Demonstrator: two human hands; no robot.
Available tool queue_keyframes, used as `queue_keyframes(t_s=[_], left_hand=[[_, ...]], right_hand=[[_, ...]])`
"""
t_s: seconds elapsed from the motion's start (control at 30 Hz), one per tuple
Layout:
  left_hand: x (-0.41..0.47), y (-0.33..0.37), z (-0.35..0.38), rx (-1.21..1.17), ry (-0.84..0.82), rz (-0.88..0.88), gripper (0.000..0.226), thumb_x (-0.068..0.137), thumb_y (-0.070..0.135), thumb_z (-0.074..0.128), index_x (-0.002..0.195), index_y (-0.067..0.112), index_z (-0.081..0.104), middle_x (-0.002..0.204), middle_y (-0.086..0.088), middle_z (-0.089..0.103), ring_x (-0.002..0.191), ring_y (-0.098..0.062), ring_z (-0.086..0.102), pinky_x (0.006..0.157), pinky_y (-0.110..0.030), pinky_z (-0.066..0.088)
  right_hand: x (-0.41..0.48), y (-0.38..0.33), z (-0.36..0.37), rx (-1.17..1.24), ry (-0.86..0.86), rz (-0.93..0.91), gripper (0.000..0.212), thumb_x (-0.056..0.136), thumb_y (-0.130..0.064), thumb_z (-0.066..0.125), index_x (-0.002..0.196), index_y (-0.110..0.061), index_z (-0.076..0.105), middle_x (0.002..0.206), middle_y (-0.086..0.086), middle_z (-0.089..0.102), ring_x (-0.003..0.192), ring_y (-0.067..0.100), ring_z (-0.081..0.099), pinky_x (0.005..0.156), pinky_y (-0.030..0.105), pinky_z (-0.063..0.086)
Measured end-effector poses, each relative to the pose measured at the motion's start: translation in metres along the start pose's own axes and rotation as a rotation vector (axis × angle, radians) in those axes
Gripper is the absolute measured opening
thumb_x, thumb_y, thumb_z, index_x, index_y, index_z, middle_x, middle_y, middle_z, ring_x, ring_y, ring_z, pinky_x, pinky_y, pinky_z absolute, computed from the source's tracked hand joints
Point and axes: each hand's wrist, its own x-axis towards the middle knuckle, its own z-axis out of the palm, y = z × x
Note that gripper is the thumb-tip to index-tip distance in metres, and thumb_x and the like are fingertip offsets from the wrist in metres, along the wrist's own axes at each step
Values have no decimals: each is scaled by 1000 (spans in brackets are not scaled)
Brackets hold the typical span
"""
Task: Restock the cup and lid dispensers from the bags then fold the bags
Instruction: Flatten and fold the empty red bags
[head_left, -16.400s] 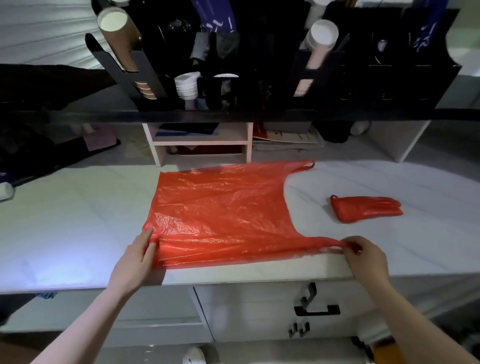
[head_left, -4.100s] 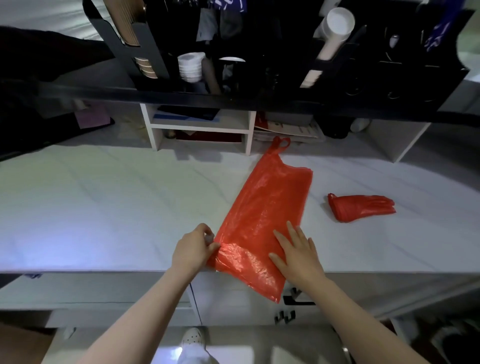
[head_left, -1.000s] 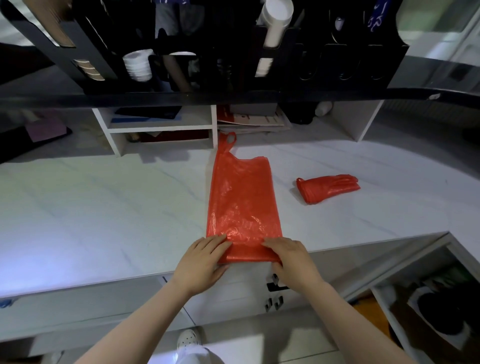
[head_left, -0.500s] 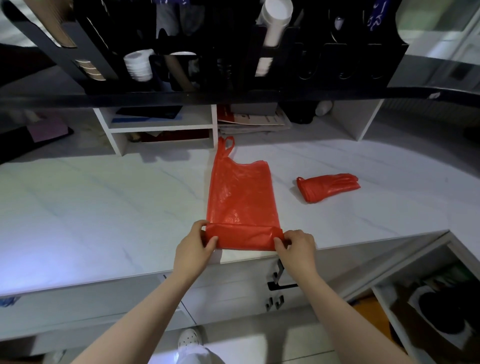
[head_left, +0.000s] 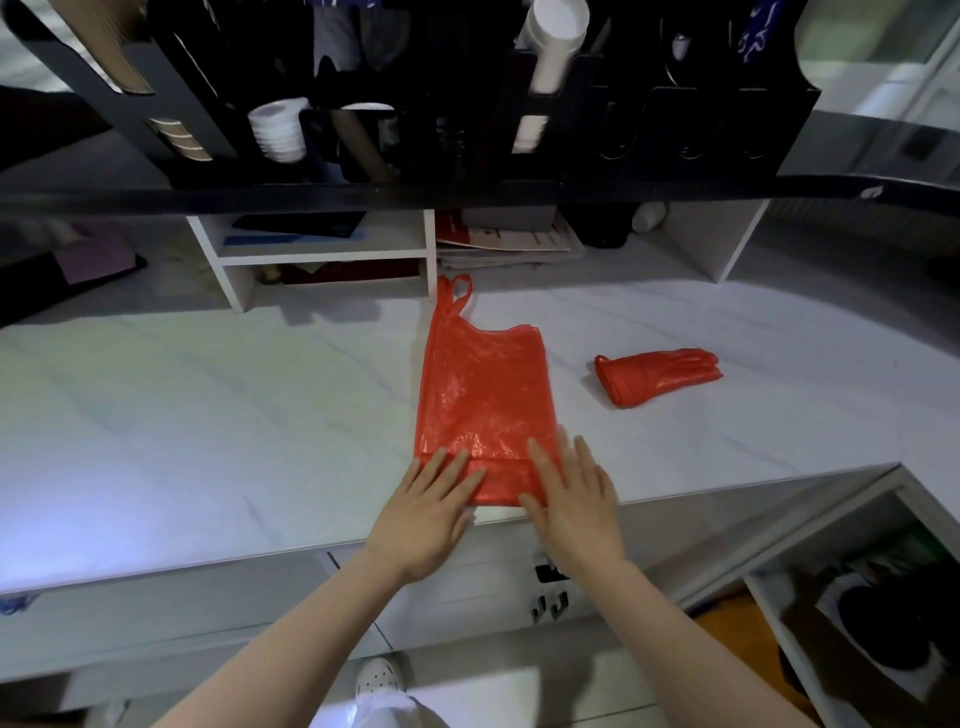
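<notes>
A red plastic bag (head_left: 485, 400) lies folded into a long strip on the white counter (head_left: 208, 426), handles pointing away from me. Its near end is turned over in a short fold. My left hand (head_left: 423, 506) and my right hand (head_left: 574, 493) lie flat with straight fingers, pressing that fold down at either side. A second red bag (head_left: 657, 374), folded small, lies to the right. The black dispenser rack (head_left: 467, 104) above holds stacks of white cups (head_left: 550, 47), white lids (head_left: 278, 130) and brown cups (head_left: 179, 137).
A white shelf unit (head_left: 322, 254) with books and a pile of papers (head_left: 504, 241) stand at the back of the counter. The counter's front edge runs just under my hands. An open cabinet (head_left: 878, 608) sits low at the right.
Half a second ago both hands pinched the bag's near end and turned it over. Now they lie flat on the fold and press it.
</notes>
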Motion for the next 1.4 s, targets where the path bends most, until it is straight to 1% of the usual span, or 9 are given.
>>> queue_keyframes(t_s=[0.1,0.27,0.4,0.47,0.57,0.7,0.93,1.23,1.4], left_hand=[[-6,2,8,54,-47,-10,67,87,65,1,146,35,-13,155,5,-18,142,-26,-22,110,-38,-25],[-11,1,3,49,-39,-11,69,87,67,11,147,36,-1,158,-6,1,145,-37,-1,113,-46,-7],[-11,-2,4,51,-62,-40,68,88,68,12,143,41,-18,157,-2,-14,146,-29,-11,113,-38,-14],[-14,0,-3,22,0,-6,72,90,62,39,150,34,11,158,-3,10,145,-31,13,117,-43,10],[-21,-3,-11,-64,147,67,70,65,40,82,127,14,61,129,-8,60,112,-30,62,89,-42,53],[-26,-15,-15,-236,199,21,50,67,21,81,114,15,66,112,-2,67,97,-24,63,84,-30,51],[-16,-19,-27,-657,234,-438,22,83,25,64,102,34,57,83,17,63,79,-10,60,62,-16,39],[-11,-7,-22,-389,246,-386,54,83,10,59,133,25,50,146,-7,32,97,-29,61,74,-36,52],[-11,-1,-25,-123,280,-290,47,62,-1,73,107,13,71,134,-19,54,87,-42,61,66,-43,55]], right_hand=[[-3,-1,8,-163,-178,-185,73,87,-72,18,142,-45,-23,153,-6,-31,138,22,-36,111,51,-19],[-4,6,9,-216,-229,-181,89,90,-58,43,138,-44,-31,156,-2,-24,142,21,-26,109,49,-20],[-4,14,-4,-169,-242,-169,82,95,-39,47,149,-34,-14,158,-3,-17,145,13,-16,115,42,-10],[-5,19,-9,-120,-213,-182,72,96,-31,46,152,-29,1,160,-5,-7,146,12,-8,117,39,-4],[-10,26,-16,72,-99,-223,54,92,-17,55,144,-21,40,154,0,29,142,18,26,118,37,15],[-11,33,-18,345,56,-74,22,85,-9,64,106,-11,72,105,-4,62,103,16,53,94,29,44],[6,23,-6,310,134,236,29,91,-42,55,92,-17,69,95,-6,49,95,13,38,81,26,36],[21,14,1,51,130,309,37,90,-56,47,84,-22,61,97,-1,51,90,15,38,79,30,35],[15,8,-4,23,134,195,53,91,-50,49,137,-24,40,142,5,40,130,24,36,102,41,33]])
